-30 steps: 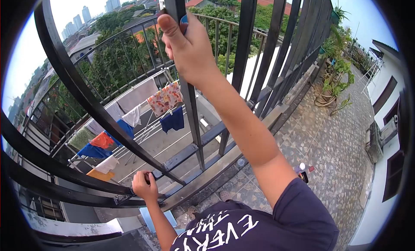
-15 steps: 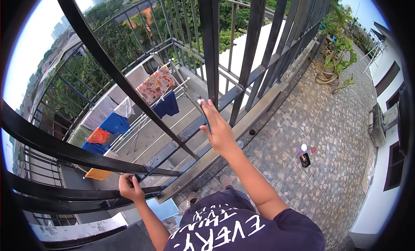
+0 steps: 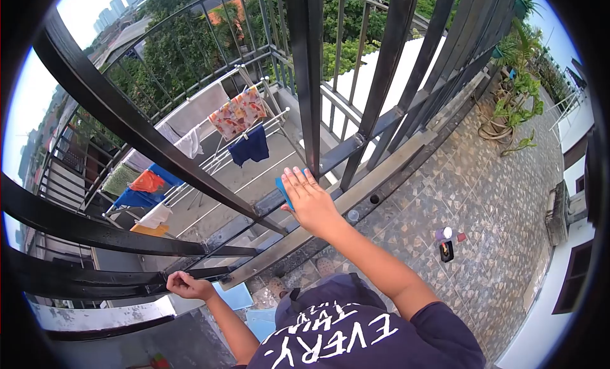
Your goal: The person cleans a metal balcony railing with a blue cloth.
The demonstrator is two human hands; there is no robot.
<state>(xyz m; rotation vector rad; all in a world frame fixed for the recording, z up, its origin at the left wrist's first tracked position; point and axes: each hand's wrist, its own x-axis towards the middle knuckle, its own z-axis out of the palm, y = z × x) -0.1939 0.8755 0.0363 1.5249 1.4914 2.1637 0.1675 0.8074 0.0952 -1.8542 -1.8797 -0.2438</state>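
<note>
My right hand (image 3: 311,202) lies with its fingers stretched over a flat blue piece (image 3: 285,192), like a folded sheet or pad. The thumb is at its lower edge, by the black metal railing (image 3: 346,151). Most of the blue piece is hidden under the palm. Lower left, my left hand (image 3: 190,286) is loosely curled beside the lower black bars (image 3: 105,283), and I see nothing in its fingers. Dark upright bars stand close around both hands.
Beyond the railing is a drying rack (image 3: 216,154) with several clothes. On the tiled floor (image 3: 470,197) are a small black tray (image 3: 447,251), a cup with a white top (image 3: 447,232) and a clear cup (image 3: 353,215). Light blue sheets (image 3: 236,296) lie near my feet. Potted plants (image 3: 508,112) stand far right.
My right hand has turned flatter and moved slightly down, showing more of the blue piece. My left hand has come off the bar end and shifted slightly down. The view has shifted.
</note>
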